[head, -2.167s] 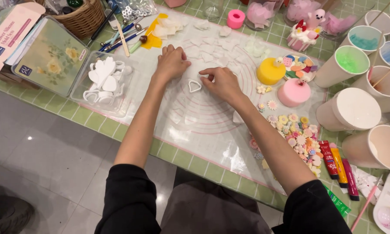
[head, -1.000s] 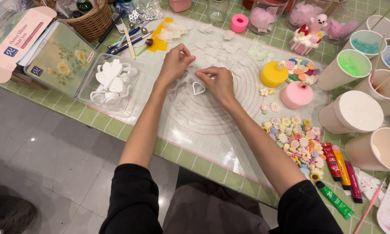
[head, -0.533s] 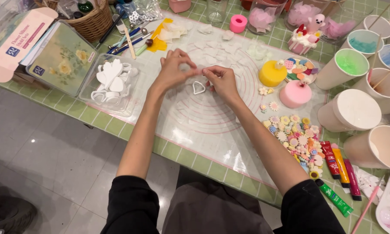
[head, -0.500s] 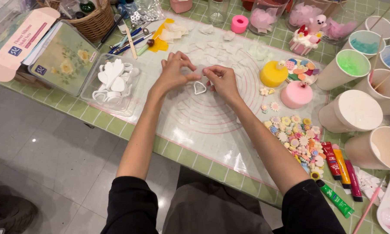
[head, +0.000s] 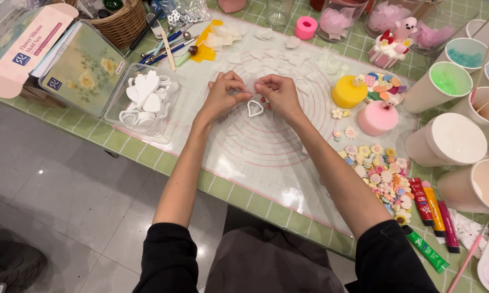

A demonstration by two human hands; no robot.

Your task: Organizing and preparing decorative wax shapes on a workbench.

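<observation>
Head view shows a person's left hand [head: 225, 95] and right hand [head: 276, 93] curled together over a clear silicone mat [head: 266, 146], fingertips pinched on something too small to make out. What lies between them is hidden by the fingers. A white teardrop-shaped cutter [head: 255, 108] lies on the mat just below both hands, touching neither as far as can be seen. About two seconds earlier the hands lay apart and flatter beside the cutter; since then they have drawn together above it. Left of the cutter, a clear plastic tray [head: 147, 100] holds more white cutters. Right of the cutter stand paper cups [head: 445, 87] with green and blue paint, cut off at the frame edge, and beyond them a jar [head: 337, 21] of pink material. A wicker basket [head: 122, 21] sits far left of the cutter, its contents unclear, on the green-checked surface [head: 147, 157].
</observation>
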